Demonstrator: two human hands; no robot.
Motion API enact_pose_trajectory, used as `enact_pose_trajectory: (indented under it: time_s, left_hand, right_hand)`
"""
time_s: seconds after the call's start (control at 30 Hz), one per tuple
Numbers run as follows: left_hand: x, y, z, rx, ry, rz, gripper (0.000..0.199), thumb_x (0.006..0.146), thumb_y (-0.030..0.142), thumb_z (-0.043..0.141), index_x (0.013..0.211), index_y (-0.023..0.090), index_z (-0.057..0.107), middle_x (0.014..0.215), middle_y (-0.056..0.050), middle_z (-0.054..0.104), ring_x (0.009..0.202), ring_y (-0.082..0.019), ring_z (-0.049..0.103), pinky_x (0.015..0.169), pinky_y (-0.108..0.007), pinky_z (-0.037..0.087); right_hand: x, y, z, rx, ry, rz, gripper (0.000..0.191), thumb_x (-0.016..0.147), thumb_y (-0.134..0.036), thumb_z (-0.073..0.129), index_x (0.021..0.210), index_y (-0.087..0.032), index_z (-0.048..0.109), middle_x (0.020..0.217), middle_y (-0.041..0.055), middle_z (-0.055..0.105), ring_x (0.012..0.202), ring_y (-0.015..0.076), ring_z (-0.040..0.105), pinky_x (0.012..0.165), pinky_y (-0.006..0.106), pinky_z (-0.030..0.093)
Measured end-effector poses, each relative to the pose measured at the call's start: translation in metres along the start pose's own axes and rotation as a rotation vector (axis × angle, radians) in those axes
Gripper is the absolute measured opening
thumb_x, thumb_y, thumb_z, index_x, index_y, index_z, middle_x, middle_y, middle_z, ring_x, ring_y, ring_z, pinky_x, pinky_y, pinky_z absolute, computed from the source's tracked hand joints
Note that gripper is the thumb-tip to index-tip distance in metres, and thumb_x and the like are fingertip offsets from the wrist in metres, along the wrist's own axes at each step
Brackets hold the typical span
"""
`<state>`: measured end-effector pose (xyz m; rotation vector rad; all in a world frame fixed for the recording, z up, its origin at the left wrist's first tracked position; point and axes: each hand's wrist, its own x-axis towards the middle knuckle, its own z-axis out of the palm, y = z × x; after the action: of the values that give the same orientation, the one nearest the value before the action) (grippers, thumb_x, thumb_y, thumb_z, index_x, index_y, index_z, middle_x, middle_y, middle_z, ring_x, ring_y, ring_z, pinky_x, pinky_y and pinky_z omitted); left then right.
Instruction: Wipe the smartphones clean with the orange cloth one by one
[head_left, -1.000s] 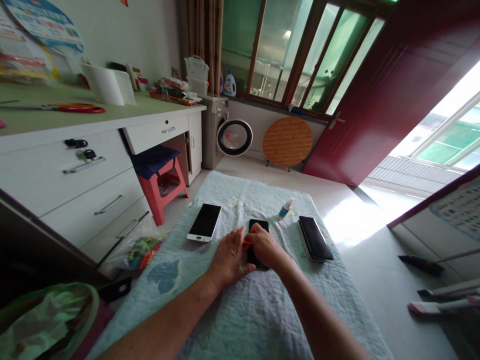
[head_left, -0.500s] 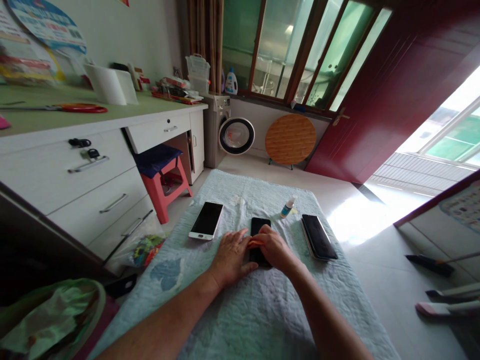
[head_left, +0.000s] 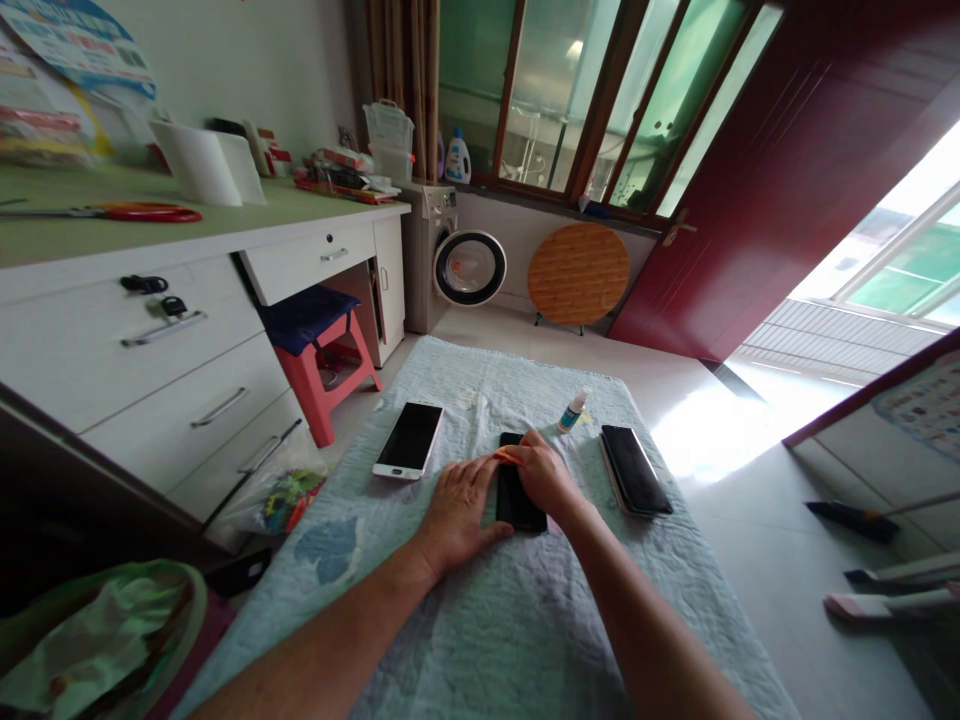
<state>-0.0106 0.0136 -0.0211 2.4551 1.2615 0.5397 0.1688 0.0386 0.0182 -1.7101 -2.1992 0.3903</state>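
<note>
A black phone [head_left: 517, 500] lies on the pale blue quilted cloth [head_left: 480, 640] between my hands. My right hand [head_left: 541, 475] is closed on an orange cloth [head_left: 508, 455] and presses it to the upper part of this phone. Against the phone's left edge rests my left hand [head_left: 461, 510], flat, with fingers stretched and thumb near the lower edge. A white phone with a black screen [head_left: 409, 438] lies to the left. To the right is a dark phone [head_left: 636, 470] on top of another flat item. A small spray bottle [head_left: 573, 411] stands behind.
At the left are a white desk [head_left: 300, 235] with drawers, a red stool [head_left: 319, 365] and a bin [head_left: 199, 620]. Farther back are a washing machine [head_left: 427, 260] with its door open and a round wooden board [head_left: 577, 275]. Brushes lie at the far right.
My right hand has moved up the black phone with the orange cloth, baring more of the lower screen. My left hand stays beside the phone. The view has shifted slightly.
</note>
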Motion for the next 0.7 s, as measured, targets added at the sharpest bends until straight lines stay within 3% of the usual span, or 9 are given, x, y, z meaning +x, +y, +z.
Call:
enact_pose_trajectory:
  time_s: [0.1,0.27,0.4,0.5,0.7]
  left_hand:
    - [0.0,-0.004,0.005,-0.02,0.015,0.014,0.087,0.077,0.063,0.065,0.144,0.018,0.033,0.146,-0.018,0.043,0.134,-0.036,0.04,0.112,-0.055,0.025]
    - [0.002,-0.005,0.008,-0.062,0.066,0.016,0.095,0.075,0.061,0.067,0.148,0.019,0.025,0.145,-0.019,0.045,0.131,-0.037,0.043,0.109,-0.058,0.027]
    - [0.003,-0.002,0.003,-0.034,-0.001,0.035,0.076,0.077,0.063,0.065,0.136,0.02,0.047,0.145,-0.015,0.047,0.129,-0.035,0.045,0.111,-0.056,0.026]
    - [0.003,0.0,-0.003,-0.016,-0.043,0.058,0.063,0.081,0.06,0.064,0.13,0.021,0.055,0.143,-0.011,0.051,0.129,-0.033,0.045,0.113,-0.053,0.025]
    - [0.002,0.002,-0.008,-0.033,-0.034,0.077,0.069,0.082,0.064,0.059,0.135,0.021,0.051,0.142,-0.011,0.052,0.128,-0.033,0.044,0.112,-0.055,0.024]
  right_hand:
    - [-0.019,-0.008,-0.002,0.017,-0.062,-0.058,0.028,0.094,-0.018,0.046,0.091,-0.023,0.073,0.087,0.0011,0.051,0.07,0.0097,0.049,0.066,0.02,0.036]
    - [-0.044,-0.018,-0.009,0.121,-0.219,-0.146,0.024,0.091,-0.02,0.053,0.092,-0.027,0.075,0.085,-0.0006,0.048,0.069,0.0087,0.048,0.067,0.019,0.037]
    - [-0.053,-0.014,-0.018,0.233,-0.295,-0.159,0.026,0.092,-0.02,0.052,0.093,-0.029,0.077,0.085,-0.0005,0.049,0.074,0.0092,0.051,0.073,0.019,0.04]
    - [-0.052,-0.002,-0.018,0.243,-0.217,-0.097,0.032,0.091,-0.016,0.05,0.104,-0.032,0.075,0.086,-0.0001,0.051,0.076,0.0098,0.052,0.075,0.02,0.04]
    - [-0.034,0.017,-0.003,0.171,0.05,0.03,0.032,0.094,-0.019,0.047,0.113,-0.028,0.072,0.088,0.0019,0.051,0.081,0.0126,0.053,0.076,0.022,0.041]
